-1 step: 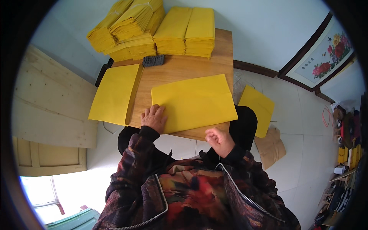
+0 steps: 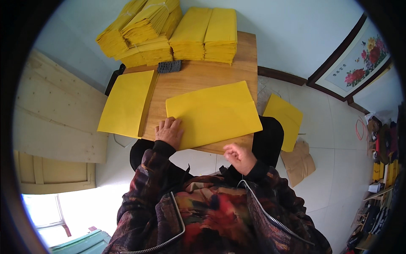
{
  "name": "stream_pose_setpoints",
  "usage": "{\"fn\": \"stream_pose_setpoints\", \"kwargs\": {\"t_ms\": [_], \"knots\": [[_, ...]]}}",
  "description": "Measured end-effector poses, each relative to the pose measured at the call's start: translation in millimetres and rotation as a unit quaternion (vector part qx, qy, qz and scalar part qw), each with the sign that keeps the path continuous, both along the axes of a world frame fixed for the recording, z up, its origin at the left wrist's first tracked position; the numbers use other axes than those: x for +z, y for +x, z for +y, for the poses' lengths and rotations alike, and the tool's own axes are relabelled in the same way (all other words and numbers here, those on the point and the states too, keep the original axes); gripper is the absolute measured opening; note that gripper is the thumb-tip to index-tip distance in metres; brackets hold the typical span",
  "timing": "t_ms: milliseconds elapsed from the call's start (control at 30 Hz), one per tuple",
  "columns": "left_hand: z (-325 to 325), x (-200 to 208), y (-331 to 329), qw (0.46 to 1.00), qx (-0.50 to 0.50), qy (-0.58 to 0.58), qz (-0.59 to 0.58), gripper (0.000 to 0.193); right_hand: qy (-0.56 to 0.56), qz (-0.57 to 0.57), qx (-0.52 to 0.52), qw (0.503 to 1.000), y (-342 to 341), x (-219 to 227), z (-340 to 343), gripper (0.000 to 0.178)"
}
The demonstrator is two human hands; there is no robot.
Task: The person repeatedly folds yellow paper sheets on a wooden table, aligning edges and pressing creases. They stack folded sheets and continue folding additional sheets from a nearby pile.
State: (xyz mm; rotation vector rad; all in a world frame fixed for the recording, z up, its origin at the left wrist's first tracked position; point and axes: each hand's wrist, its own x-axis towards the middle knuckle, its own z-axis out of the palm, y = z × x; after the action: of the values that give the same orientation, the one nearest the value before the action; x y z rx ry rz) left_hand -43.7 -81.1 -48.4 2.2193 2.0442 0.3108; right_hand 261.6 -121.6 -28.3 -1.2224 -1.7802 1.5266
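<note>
A folded yellow paper sheet (image 2: pixel 215 112) lies slightly askew on the wooden table in front of me. My left hand (image 2: pixel 169 133) rests flat on its lower left corner, fingers a little spread. Just off the sheet's near edge, by the table's front edge, is my right hand (image 2: pixel 240 158), its fingers curled in loosely; nothing shows in them. To the left lies a neat pile of yellow paper (image 2: pixel 127 103), its left part reaching past the table edge.
Tall bundles of yellow paper (image 2: pixel 190 27) stand at the back of the wooden table (image 2: pixel 203 74), a dark grey knitted piece (image 2: pixel 169 67) before them. On the tiled floor at right lie a yellow sheet (image 2: pixel 285 122) and brown paper (image 2: pixel 299 161). Wooden boards (image 2: pixel 59 110) stand at left.
The folded yellow sheet has shifted very slightly to the left under my left hand. My right hand has moved a little to the left.
</note>
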Motion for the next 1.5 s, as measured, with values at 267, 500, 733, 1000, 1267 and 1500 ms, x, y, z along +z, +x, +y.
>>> {"fn": "stream_pose_setpoints", "kwargs": {"t_ms": [267, 500, 733, 1000, 1267, 1500], "knots": [[-27, -7, -4, 0.998, 0.015, 0.046, -0.05, 0.034, -0.04, 0.107, 0.129, 0.985, -54, -38, -5, 0.054], [-31, -2, -7, 0.997, 0.012, 0.069, -0.03, 0.03, -0.243, 0.181, 0.078, 0.95, -89, -30, -4, 0.048], [-51, 8, 6, 0.992, -0.075, 0.018, -0.103, 0.016, 0.008, -0.035, 0.035, 0.999, -43, -5, 42, 0.023], [-65, 30, 56, 0.913, -0.247, -0.07, -0.318, 0.025, 0.202, -0.564, 0.283, 0.749, 10, 22, 186, 0.019], [7, 10, 23, 0.992, -0.067, 0.1, -0.033, 0.047, 0.404, -0.337, 0.049, 0.849, 1, 27, 185, 0.018], [-7, 7, 27, 0.999, -0.036, 0.018, 0.005, 0.053, 0.394, -0.315, 0.048, 0.862, -23, -1, 122, 0.042]]}}
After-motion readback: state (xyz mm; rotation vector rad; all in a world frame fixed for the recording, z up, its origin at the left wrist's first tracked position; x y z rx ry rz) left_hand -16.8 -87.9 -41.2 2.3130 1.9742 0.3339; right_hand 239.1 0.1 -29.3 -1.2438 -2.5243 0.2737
